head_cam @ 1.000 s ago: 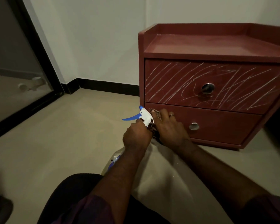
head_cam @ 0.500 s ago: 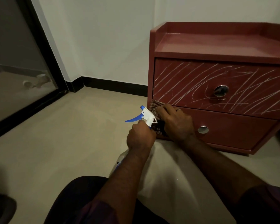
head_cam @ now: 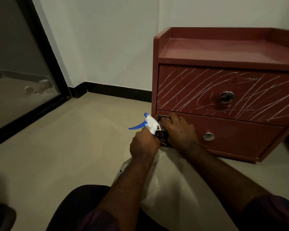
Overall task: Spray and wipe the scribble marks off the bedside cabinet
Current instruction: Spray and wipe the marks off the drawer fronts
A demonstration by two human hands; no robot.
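Under right hand (head_cam: 180, 132), patterned cloth (head_cam: 163, 139)

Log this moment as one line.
left hand: grips spray bottle | right hand: holds patterned cloth against lower drawer | upper drawer: scribble marks not yet wiped

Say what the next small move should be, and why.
Probably raise the spray bottle in the left hand toward the top drawer: white scribbles cover it, while the bottom drawer, where the right hand holds the cloth, looks clean.
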